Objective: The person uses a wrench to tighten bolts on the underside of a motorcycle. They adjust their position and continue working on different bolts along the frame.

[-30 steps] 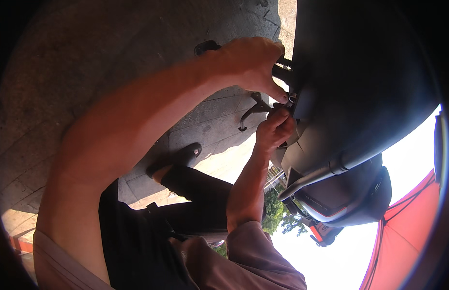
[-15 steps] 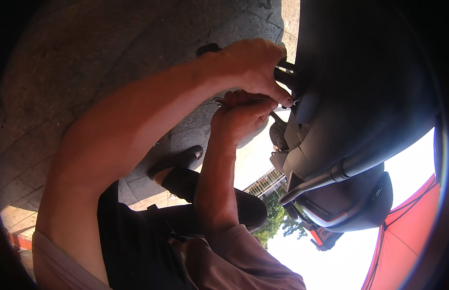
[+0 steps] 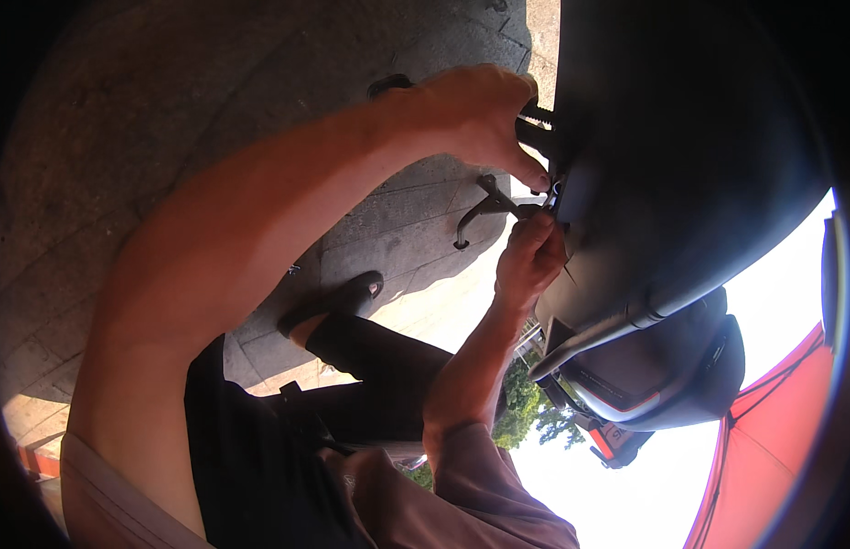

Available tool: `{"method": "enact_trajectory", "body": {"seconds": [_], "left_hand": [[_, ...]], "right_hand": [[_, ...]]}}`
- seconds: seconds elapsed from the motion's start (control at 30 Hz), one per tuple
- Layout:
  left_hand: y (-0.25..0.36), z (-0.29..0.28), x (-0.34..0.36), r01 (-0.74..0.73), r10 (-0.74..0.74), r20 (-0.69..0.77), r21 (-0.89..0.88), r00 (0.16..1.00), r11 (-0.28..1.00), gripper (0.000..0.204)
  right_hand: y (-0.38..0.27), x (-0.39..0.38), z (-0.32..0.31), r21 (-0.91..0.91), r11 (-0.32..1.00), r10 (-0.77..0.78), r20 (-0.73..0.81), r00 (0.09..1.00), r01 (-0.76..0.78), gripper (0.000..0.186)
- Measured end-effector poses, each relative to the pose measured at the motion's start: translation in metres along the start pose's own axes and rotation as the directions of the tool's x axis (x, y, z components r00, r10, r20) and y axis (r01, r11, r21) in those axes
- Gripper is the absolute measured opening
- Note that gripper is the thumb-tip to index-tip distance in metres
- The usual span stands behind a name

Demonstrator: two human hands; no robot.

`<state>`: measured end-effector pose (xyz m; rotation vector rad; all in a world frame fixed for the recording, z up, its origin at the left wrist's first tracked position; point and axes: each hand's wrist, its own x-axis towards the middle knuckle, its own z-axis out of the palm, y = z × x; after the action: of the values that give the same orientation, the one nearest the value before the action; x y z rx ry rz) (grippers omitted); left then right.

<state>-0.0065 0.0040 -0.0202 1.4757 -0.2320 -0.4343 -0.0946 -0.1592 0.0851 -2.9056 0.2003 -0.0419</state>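
Observation:
My left hand (image 3: 484,110) reaches across to the underside of a dark motor scooter (image 3: 681,146). Its fingers curl out of sight beside a black bar and a ribbed, spring-like part (image 3: 538,115); the thumb points down at a small fitting. Just below, my right hand (image 3: 532,256) is closed close to the scooter's panel edge. It pinches what looks like a metal wrench (image 3: 554,189), of which only a shiny ring-shaped end shows by the left thumb. A dark metal stand (image 3: 484,207) sticks out to the left of the right hand.
Paving slabs (image 3: 215,137) lie to the left, partly in shade. My bent leg in black trousers (image 3: 379,357) and a dark shoe (image 3: 347,300) are below the hands. A bar (image 3: 617,329) juts along the scooter's lower side. A red canopy (image 3: 773,439) is at lower right.
My right hand has moved right, up against the scooter's panel edge, uncovering the metal stand. The wrench has shifted with it. My left hand has stayed nearly in place.

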Motion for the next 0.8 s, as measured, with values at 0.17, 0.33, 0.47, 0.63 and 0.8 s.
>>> {"method": "enact_trajectory", "body": {"seconds": [0.17,0.33,0.47,0.63,0.8], "left_hand": [[0.003,0.002,-0.003,0.019,-0.019,-0.009,0.057,1.000,0.998,0.063],[0.000,0.002,-0.001,-0.015,0.015,-0.014,0.009,1.000,1.000,0.061],[-0.002,0.002,0.000,-0.004,0.004,-0.011,-0.031,1.000,1.000,0.058],[-0.004,0.002,0.001,-0.021,0.020,-0.011,-0.069,1.000,0.997,0.059],[-0.007,-0.002,0.003,-0.017,0.022,0.035,-0.125,0.999,0.992,0.059]], "right_hand": [[0.008,-0.019,0.038,0.342,0.918,0.218,-0.016,0.976,-0.200,0.046],[-0.035,-0.018,0.072,0.680,0.663,0.391,0.039,0.919,-0.311,0.045],[-0.070,-0.012,0.089,0.854,0.407,0.526,0.072,0.848,-0.324,0.045],[-0.078,-0.012,0.097,0.933,0.213,0.492,0.154,0.857,-0.289,0.047],[-0.068,-0.012,0.101,0.915,0.299,0.373,0.148,0.916,-0.269,0.049]]}}
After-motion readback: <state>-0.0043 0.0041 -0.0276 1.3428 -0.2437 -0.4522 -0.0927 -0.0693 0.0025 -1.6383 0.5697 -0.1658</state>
